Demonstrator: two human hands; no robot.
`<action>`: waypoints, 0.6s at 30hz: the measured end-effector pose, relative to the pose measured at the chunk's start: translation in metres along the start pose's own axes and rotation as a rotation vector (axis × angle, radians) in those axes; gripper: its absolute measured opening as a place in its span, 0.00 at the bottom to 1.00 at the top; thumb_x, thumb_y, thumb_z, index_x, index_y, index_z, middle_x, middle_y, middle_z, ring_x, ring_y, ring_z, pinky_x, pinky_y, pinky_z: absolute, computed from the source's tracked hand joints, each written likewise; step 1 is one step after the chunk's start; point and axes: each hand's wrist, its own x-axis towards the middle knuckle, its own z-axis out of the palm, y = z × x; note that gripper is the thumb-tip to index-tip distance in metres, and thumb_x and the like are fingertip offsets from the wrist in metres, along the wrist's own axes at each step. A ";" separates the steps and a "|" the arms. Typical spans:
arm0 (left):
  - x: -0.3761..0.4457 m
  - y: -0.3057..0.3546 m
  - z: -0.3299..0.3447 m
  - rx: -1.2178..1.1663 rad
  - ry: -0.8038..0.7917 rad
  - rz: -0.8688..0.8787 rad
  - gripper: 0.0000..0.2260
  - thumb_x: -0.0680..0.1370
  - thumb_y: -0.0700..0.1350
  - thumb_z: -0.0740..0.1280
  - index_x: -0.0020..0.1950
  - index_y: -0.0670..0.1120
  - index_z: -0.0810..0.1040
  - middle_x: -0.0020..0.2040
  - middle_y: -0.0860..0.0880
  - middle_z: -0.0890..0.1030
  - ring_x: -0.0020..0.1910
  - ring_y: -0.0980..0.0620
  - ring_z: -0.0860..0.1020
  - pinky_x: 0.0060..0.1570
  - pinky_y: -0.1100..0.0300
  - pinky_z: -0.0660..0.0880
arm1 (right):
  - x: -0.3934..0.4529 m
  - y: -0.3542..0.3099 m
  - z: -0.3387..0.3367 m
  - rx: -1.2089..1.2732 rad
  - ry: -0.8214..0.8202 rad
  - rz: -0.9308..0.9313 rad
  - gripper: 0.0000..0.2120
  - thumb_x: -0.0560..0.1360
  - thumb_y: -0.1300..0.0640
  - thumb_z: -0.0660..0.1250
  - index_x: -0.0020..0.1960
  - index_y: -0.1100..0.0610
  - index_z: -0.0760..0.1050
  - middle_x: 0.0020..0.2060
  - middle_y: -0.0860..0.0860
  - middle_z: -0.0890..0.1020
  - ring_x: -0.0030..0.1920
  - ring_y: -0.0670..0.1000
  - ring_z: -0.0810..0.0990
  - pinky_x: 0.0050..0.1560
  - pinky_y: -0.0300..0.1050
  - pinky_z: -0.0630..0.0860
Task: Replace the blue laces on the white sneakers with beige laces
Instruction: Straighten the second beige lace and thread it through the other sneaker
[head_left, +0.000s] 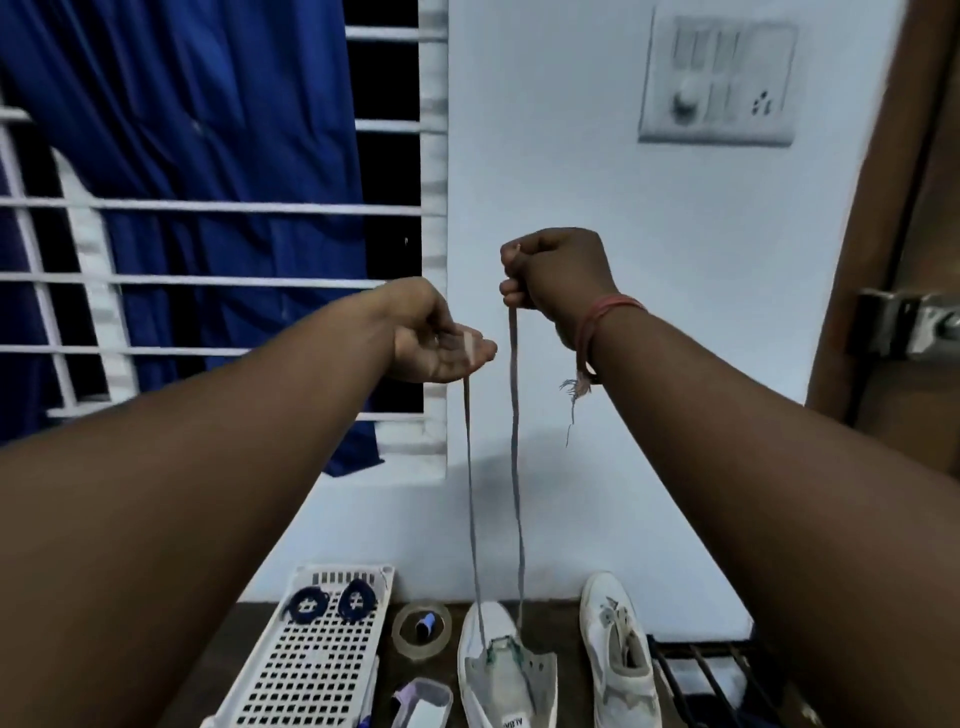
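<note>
Two hands were raised in the middle of the frame, each holding one end of a pale lace (515, 415) that ran down to the sneaker (501, 670) at the bottom centre. The right hand (558, 283), a little higher and right of centre, had its fingers curled into a fist round its end of the lace. The left hand (434, 338) lay palm up with fingers relaxed and nearly straight, the other end of the lace draped across its fingers; whether the thumb pinched it could not be told. Both strands entered the sneaker's lowest eyelets. A second white sneaker (618, 654) stood just to the right, apart from the first. At lower left, two coiled dark blue laces (330, 605) rested on a white perforated tray (306, 675), with a roll of clear tape (422, 630) between tray and sneaker.
</note>
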 end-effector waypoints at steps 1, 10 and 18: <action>-0.002 0.007 0.002 -0.037 -0.005 0.033 0.22 0.74 0.29 0.49 0.62 0.29 0.75 0.58 0.32 0.82 0.57 0.38 0.83 0.52 0.47 0.81 | 0.005 -0.007 0.001 0.022 0.014 -0.018 0.09 0.75 0.74 0.64 0.40 0.64 0.78 0.39 0.56 0.80 0.30 0.55 0.76 0.34 0.47 0.79; 0.007 0.023 0.020 0.383 0.201 0.375 0.09 0.84 0.38 0.64 0.60 0.36 0.81 0.45 0.43 0.84 0.35 0.53 0.78 0.34 0.63 0.75 | 0.044 -0.016 0.001 -0.013 0.072 -0.030 0.05 0.74 0.71 0.71 0.43 0.64 0.78 0.34 0.56 0.83 0.31 0.54 0.79 0.39 0.52 0.84; 0.033 0.035 0.031 0.499 0.361 0.453 0.12 0.81 0.48 0.70 0.59 0.43 0.85 0.61 0.47 0.82 0.53 0.47 0.78 0.46 0.57 0.74 | 0.062 -0.009 -0.001 0.026 0.101 -0.069 0.05 0.74 0.73 0.68 0.41 0.66 0.80 0.35 0.57 0.83 0.31 0.54 0.79 0.41 0.53 0.83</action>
